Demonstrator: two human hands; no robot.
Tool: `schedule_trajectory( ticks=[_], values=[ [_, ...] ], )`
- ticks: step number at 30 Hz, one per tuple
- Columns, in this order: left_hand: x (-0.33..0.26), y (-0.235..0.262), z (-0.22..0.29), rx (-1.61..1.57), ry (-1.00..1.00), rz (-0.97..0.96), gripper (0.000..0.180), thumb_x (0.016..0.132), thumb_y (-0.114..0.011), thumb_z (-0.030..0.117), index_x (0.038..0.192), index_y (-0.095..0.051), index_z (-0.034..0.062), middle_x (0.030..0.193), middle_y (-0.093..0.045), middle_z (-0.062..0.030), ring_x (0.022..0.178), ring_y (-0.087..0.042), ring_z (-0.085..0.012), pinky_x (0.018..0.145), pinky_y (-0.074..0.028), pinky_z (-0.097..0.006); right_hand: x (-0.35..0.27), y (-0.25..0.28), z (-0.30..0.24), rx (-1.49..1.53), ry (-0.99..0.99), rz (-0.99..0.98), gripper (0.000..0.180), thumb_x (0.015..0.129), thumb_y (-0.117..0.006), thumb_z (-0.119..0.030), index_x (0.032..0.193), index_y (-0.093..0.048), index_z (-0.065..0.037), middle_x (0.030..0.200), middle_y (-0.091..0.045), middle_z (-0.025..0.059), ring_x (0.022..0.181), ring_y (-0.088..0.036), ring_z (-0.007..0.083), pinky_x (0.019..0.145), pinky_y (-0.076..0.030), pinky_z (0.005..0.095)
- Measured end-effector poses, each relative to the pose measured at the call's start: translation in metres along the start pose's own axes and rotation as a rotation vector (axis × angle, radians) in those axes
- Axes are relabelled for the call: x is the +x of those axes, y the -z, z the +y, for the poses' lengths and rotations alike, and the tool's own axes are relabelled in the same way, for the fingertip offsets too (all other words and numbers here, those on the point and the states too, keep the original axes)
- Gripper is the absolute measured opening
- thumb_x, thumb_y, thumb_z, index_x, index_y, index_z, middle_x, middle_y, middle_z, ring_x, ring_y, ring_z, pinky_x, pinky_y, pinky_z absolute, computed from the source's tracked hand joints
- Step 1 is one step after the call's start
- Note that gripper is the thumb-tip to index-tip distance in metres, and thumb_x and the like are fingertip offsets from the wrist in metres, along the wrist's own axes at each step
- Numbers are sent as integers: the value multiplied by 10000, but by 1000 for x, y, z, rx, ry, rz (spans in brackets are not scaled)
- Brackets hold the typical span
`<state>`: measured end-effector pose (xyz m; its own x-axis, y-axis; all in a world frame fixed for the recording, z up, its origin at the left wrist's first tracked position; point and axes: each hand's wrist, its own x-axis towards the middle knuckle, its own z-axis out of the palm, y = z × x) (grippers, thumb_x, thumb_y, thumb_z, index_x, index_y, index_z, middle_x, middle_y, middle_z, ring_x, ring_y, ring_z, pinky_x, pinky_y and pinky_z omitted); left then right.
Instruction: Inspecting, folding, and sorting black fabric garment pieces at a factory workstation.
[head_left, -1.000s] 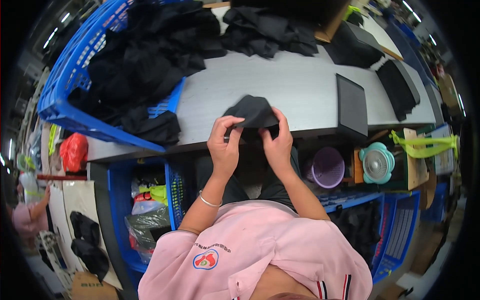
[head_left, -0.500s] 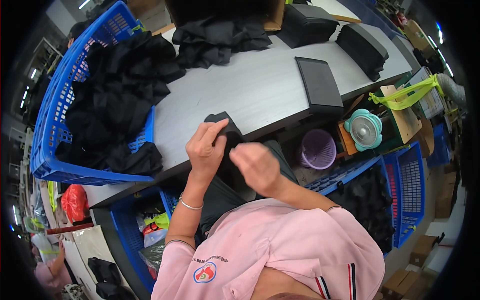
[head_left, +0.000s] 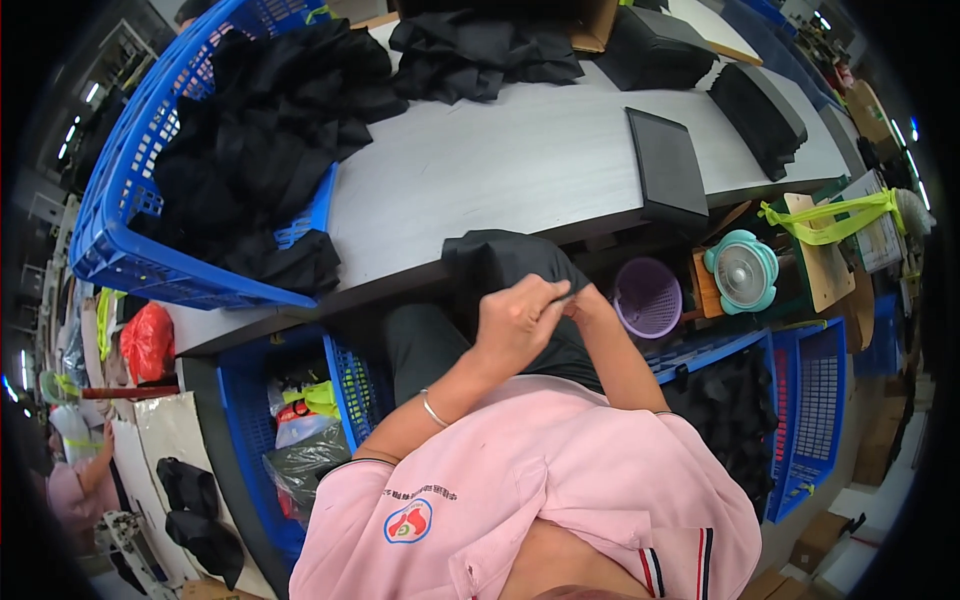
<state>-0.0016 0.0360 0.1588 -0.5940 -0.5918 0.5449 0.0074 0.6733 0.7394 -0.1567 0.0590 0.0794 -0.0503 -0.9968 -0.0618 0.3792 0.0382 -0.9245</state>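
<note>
A piece of black fabric (head_left: 512, 256) stretches over the near edge of the table, above my lap. My left hand (head_left: 520, 322), with a bracelet on its wrist, is closed and pinches the near right edge of this fabric. Close against it on the right, my right hand (head_left: 588, 305) reaches in at the same edge. Its fingers are mostly covered by the cloth and by my left hand, so their grip does not show.
A blue crate (head_left: 185, 285) heaped with black fabric pieces (head_left: 270, 130) stands at the table's left. More black fabric (head_left: 480, 58) lies at the back. Stacked black panels (head_left: 755, 118) and one flat stack (head_left: 668, 165) are right. Below stand a purple basket (head_left: 648, 297) and small fan (head_left: 742, 270).
Both hands have moved right and come together. The black fabric has been spread wider and now hangs from them. My right hand has gone from beside the fabric to its edge.
</note>
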Motion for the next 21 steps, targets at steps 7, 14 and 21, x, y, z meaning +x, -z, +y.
schedule_trajectory(
  ticks=[7,14,21],
  values=[
    [-23,-12,8,-157,19,-143,108,805,-727,34,912,-721,25,720,-621,-84,630,-626,-235,574,-491,-319,39,-22,0,198,-7,268,144,895,-613,-84,1032,-656,-72,979,-683,64,907,-647,173,743,-519,300],
    [-33,-19,17,-337,21,-194,129,829,-735,3,956,-740,26,747,-653,-66,623,-610,-141,554,-457,-262,63,-14,-16,384,22,554,145,921,-600,-77,1050,-666,-69,964,-686,61,928,-648,170,751,-515,298],
    [-32,-15,13,-412,51,-292,135,784,-743,7,918,-743,27,762,-659,-47,716,-586,-177,640,-451,-298,84,-14,-28,551,48,826,149,947,-587,-70,1068,-675,-66,948,-690,58,950,-648,166,759,-511,296]
  ],
)
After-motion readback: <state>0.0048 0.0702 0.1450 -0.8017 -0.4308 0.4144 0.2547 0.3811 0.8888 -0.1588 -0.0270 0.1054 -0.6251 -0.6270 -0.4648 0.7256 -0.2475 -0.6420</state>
